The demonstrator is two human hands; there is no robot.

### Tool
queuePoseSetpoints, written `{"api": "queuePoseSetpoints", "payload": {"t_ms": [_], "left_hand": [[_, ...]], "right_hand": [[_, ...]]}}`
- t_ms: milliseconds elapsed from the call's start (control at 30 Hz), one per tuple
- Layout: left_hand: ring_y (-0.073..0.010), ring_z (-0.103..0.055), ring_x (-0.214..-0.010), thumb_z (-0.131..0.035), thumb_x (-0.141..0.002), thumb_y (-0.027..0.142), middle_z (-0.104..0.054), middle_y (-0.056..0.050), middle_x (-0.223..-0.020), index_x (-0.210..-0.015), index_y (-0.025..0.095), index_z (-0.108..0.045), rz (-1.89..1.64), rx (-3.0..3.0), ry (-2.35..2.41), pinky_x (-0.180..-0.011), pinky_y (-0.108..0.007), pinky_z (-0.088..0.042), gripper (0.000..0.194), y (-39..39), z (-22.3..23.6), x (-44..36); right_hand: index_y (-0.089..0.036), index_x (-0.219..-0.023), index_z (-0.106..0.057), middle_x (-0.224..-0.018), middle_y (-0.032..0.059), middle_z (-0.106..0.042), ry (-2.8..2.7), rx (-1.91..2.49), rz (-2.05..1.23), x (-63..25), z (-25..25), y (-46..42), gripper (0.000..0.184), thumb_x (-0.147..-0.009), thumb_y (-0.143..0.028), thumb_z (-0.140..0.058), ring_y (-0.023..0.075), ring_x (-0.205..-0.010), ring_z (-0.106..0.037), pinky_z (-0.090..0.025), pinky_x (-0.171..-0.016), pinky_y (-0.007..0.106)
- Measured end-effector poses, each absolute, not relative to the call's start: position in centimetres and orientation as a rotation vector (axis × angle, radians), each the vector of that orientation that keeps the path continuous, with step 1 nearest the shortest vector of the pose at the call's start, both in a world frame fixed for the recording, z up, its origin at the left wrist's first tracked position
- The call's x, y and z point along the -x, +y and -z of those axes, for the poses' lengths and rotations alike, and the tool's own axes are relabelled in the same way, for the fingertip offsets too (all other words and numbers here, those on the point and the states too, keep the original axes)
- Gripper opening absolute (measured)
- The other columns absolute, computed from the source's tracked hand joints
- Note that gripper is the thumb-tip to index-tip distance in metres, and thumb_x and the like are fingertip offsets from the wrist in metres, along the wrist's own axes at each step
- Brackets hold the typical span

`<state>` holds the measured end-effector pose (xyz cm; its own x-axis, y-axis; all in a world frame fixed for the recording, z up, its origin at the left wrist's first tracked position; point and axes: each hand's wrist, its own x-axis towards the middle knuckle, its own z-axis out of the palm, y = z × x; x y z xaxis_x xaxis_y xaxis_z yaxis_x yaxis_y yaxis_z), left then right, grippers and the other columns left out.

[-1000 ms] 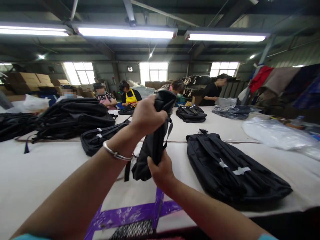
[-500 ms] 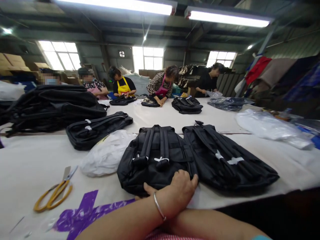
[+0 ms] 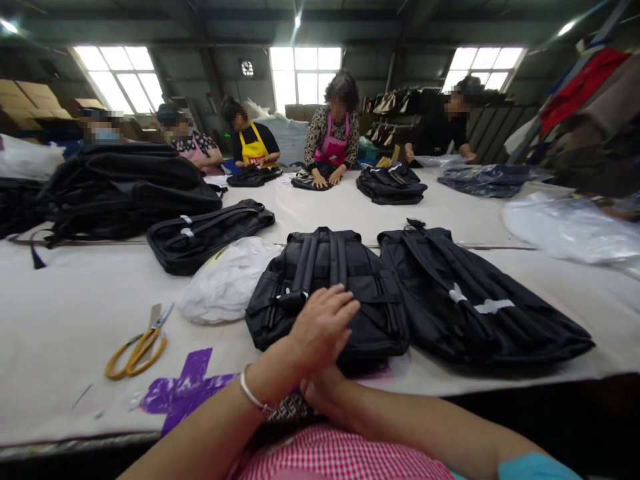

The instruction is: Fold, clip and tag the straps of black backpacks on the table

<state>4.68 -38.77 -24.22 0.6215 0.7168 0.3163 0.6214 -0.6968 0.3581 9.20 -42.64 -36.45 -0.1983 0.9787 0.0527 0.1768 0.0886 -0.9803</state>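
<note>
A black backpack (image 3: 373, 310) lies on the table in front of me, straps upward, with white wrapping at the strap ends. My left hand (image 3: 325, 323), a bangle on its wrist, is over the lower part of this backpack. Its fingers are stretched out and hold nothing; whether they press on the fabric I cannot tell. Below it, my right hand (image 3: 323, 392) is at the backpack's near edge. My left hand and forearm partly cover it, so its finger shape is unclear. A second black backpack (image 3: 480, 300) lies close on the right.
Scissors with yellow handles (image 3: 135, 353) and purple tape (image 3: 183, 383) lie at left. A white plastic bag (image 3: 227, 280) touches the middle backpack's side. Another backpack (image 3: 200, 233) and a backpack pile (image 3: 130, 193) lie behind. Several people work across the table (image 3: 345, 210); clear plastic (image 3: 570, 227) lies right.
The view has tilted down. My left hand has moved from the backpack's lower right edge up and left over its face, fingers straightening. My crossed arms have drawn apart somewhat.
</note>
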Motion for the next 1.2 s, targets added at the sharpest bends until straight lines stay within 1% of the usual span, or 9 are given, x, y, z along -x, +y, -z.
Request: {"api": "queuePoseSetpoints", "payload": {"t_ms": [67,167,333,433,600,800,967,1067,1200], "left_hand": [[-0.0327,-0.030,-0.139,-0.066,-0.074,0.014,-0.046,-0.010,-0.143,-0.136,0.022,-0.049,-0.801,-2.485,1.351,-0.116,-0.051,-0.020,0.065,-38.0,24.3,-1.5],[-0.0333,-0.041,-0.132,-0.071,-0.068,0.012,-0.052,-0.013,-0.137,-0.134,0.021,-0.051,-0.927,-2.243,1.445,-0.113,-0.047,-0.028,0.070,-37.0,25.8,1.9],[-0.0296,-0.055,-0.113,-0.070,-0.074,0.019,-0.065,-0.011,-0.104,-0.100,0.022,-0.068,-1.054,-1.897,1.492,-0.109,-0.043,-0.035,0.026,-36.9,28.1,2.7],[-0.0294,-0.054,-0.117,-0.071,-0.072,0.016,-0.065,-0.011,-0.102,-0.091,0.023,-0.068,-1.137,-1.697,1.498,-0.111,-0.041,-0.034,0.020,-37.4,27.9,2.1],[-0.0276,-0.050,-0.126,-0.068,-0.072,0.008,-0.064,-0.011,-0.120,-0.100,0.022,-0.069,-1.249,-1.522,1.458,-0.110,-0.037,-0.038,0.031,-38.4,27.5,1.5],[-0.0264,-0.042,-0.135,-0.057,-0.081,0.010,-0.059,-0.010,-0.132,-0.108,0.022,-0.068,-1.122,-1.848,1.435,-0.118,-0.044,-0.024,0.032,-39.5,30.6,0.8],[-0.0268,-0.037,-0.138,-0.051,-0.080,0.005,-0.052,-0.010,-0.140,-0.120,0.021,-0.064,-0.952,-2.003,1.394,-0.118,-0.047,-0.022,0.045,-40.4,31.9,1.5],[-0.0278,-0.031,-0.141,-0.050,-0.075,0.001,-0.043,-0.011,-0.146,-0.130,0.018,-0.057,-0.787,-2.156,1.340,-0.118,-0.048,-0.023,0.058,-40.9,32.1,2.5],[-0.0283,-0.029,-0.141,-0.049,-0.070,0.000,-0.038,-0.014,-0.149,-0.137,0.014,-0.050,-0.622,-2.351,1.357,-0.116,-0.045,-0.028,0.069,-41.2,32.6,2.7]], "right_hand": [[-0.017,-0.113,-0.062,-0.102,0.0096,-0.069,-1.052,1.110,-1.623,-8.7,36.3,-42.5,0.029,-0.091,-0.033,-0.053,0.0193,-0.086,-0.067,-0.059,-0.072,0.034],[-0.012,-0.119,-0.058,-0.111,0.0123,-0.067,-0.222,0.911,-2.044,-8.8,35.9,-42.4,0.036,-0.087,-0.028,-0.061,0.0185,-0.083,-0.068,-0.059,-0.073,0.034],[-0.009,-0.120,-0.057,-0.113,0.0133,-0.067,-0.058,0.869,-2.083,-9.2,34.8,-42.6,0.034,-0.089,-0.022,-0.059,0.0194,-0.082,-0.068,-0.058,-0.070,0.033],[-0.011,-0.119,-0.058,-0.116,0.0122,-0.066,-0.074,0.834,-2.077,-9.3,34.5,-42.7,0.032,-0.089,-0.020,-0.059,0.0205,-0.088,-0.067,-0.058,-0.069,0.033],[-0.013,-0.110,-0.064,-0.116,0.0105,-0.066,-0.093,0.844,-2.051,-9.4,35.2,-42.6,0.028,-0.084,-0.021,-0.065,0.0208,-0.089,-0.066,-0.059,-0.069,0.035],[-0.011,-0.093,-0.068,-0.101,0.0090,-0.070,-0.120,0.756,-2.084,-9.1,36.2,-42.4,0.024,-0.073,-0.023,-0.074,0.0197,-0.089,-0.064,-0.056,-0.073,0.031],[-0.009,-0.078,-0.068,-0.087,0.0098,-0.071,-0.172,0.810,-2.109,-9.0,35.9,-42.6,0.014,-0.064,-0.010,-0.066,0.0216,-0.089,-0.063,-0.054,-0.075,0.031],[-0.008,-0.071,-0.067,-0.082,0.0108,-0.070,-0.195,0.860,-2.124,-9.1,35.9,-42.7,0.019,-0.056,-0.003,-0.057,0.0227,-0.090,-0.063,-0.053,-0.078,0.032],[-0.010,-0.075,-0.067,-0.085,0.0098,-0.071,-0.193,0.874,-2.114,-9.0,36.2,-42.5,0.025,-0.056,-0.002,-0.054,0.0229,-0.092,-0.063,-0.053,-0.080,0.033]]}}
